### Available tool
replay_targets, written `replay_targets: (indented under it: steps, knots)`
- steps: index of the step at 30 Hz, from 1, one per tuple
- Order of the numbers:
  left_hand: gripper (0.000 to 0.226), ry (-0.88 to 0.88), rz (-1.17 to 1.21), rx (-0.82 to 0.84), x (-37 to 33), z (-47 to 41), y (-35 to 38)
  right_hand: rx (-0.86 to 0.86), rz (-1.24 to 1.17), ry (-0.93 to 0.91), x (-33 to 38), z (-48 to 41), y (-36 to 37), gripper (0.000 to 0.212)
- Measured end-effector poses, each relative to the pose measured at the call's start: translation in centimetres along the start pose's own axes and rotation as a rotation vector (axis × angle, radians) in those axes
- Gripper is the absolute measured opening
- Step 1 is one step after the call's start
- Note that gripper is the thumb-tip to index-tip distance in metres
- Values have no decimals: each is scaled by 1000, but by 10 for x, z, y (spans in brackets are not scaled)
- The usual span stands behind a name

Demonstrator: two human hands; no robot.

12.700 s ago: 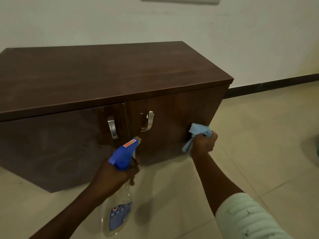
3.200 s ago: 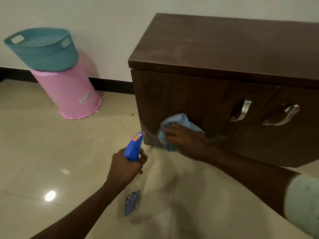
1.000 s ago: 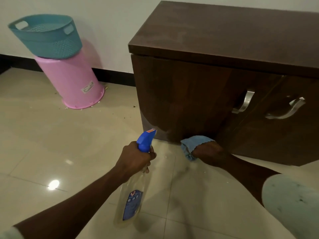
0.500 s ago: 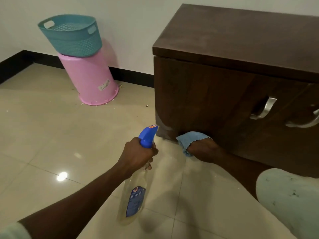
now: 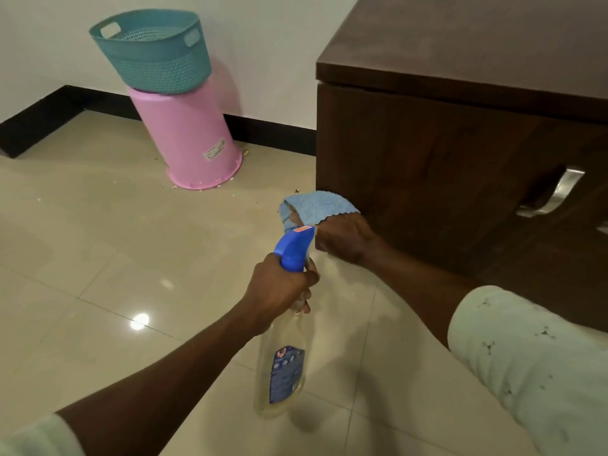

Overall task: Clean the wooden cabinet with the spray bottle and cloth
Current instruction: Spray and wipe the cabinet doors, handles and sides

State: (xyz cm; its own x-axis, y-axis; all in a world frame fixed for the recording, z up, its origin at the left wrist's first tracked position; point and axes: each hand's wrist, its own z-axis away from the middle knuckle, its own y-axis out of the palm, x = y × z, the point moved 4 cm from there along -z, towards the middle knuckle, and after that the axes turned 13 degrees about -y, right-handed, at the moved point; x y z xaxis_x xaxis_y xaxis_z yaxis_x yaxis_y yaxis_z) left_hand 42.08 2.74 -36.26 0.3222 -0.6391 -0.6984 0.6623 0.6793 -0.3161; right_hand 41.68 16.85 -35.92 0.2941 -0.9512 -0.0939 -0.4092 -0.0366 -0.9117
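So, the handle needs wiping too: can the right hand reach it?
Probably yes: the right hand, gripping the cloth at the cabinet's lower corner, has only bare wood between it and the handle.

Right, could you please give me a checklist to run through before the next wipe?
1. The cloth is held by the right hand: ok.
2. It sits at the lower left front corner of the cabinet: ok.
3. The left hand grips the spray bottle at the neck: ok.
4. The nozzle aimed away from the right hand: not ok, it points at the cloth.
5. Liquid left in the bottle: cannot tell.
6. No crumbs near that corner: not ok.
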Motion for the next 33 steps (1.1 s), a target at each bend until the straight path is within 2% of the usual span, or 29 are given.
replay_targets:
  steps: [2, 5, 7, 10, 13, 18, 21, 24, 25, 27, 28, 29, 30, 31, 32, 33]
  knots:
    - [10, 15, -5, 16, -2, 1, 0, 72, -78, 47, -3, 10, 1, 22]
    - [12, 39, -40, -3, -2, 1, -2, 514, -285, 246, -2, 24, 31, 17]
    - [15, 48, -68, -29, -1, 0, -6, 592, -301, 284, 0, 35, 44, 15]
    - [9, 35, -63, -16, 4, 0, -9, 670, -265, 290, -2, 59, 54, 28]
    - [10, 23, -72, 6, 6, 6, -9, 842, -220, 339, 3, 73, 44, 27]
    - [19, 29, -91, -5, 1, 5, -4, 713, -241, 303, 6, 39, 28, 25]
    - [12, 50, -75, 10, -7, 5, 3, 687, -140, 203, -9, 45, 6, 26]
    - [9, 82, -56, 43, -17, 6, 9, 381, 71, 207, -32, 67, -19, 34]
    - [10, 86, -46, 45, -19, 6, 9, 372, 134, 251, -37, 76, -32, 38]
    - [12, 80, -43, 36, -23, 4, 10, 246, 260, 300, -45, 83, -52, 57]
    - [15, 74, -47, 35, -25, 2, 12, 93, 428, 252, -43, 81, -65, 66]
    - [17, 69, -48, 32, -25, 1, 13, 45, 528, 252, -42, 77, -73, 66]
    - [17, 68, -45, 29, -26, -1, 15, 14, 502, 294, -41, 75, -67, 60]
    - [17, 70, -45, 27, -27, -2, 17, 104, 353, 364, -44, 79, -56, 52]
    - [16, 73, -49, 29, -26, -4, 19, 138, 186, 328, -37, 77, -46, 47]
    - [17, 77, -56, 30, -26, -7, 22, 255, 96, 302, -32, 85, -38, 46]
